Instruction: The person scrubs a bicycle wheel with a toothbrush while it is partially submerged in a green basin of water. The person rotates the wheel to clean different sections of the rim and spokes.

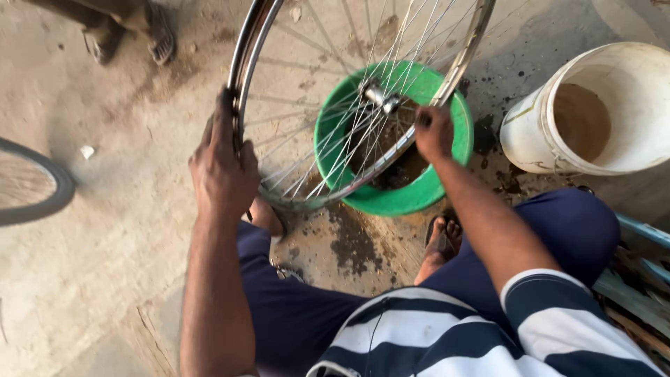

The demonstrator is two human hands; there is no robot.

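Here, a bare bicycle wheel rim (244, 63) with thin metal spokes is held upright over a green basin (447, 181) on the concrete floor (105, 244). The left hand (223, 167) is wrapped over the rim's left edge, its fingers (225, 112) pressed together and curled around the metal. The right hand (434, 132) is placed against the rim's lower right side above the basin, its dark-stained fingers (424, 120) bent inward and closed; what is pinched there cannot be told. The hub (380, 96) is seen over the basin's dark contents. A white bucket (530, 132) stands just beside the basin, and part of a tyre (56, 188) lies well apart at the left.
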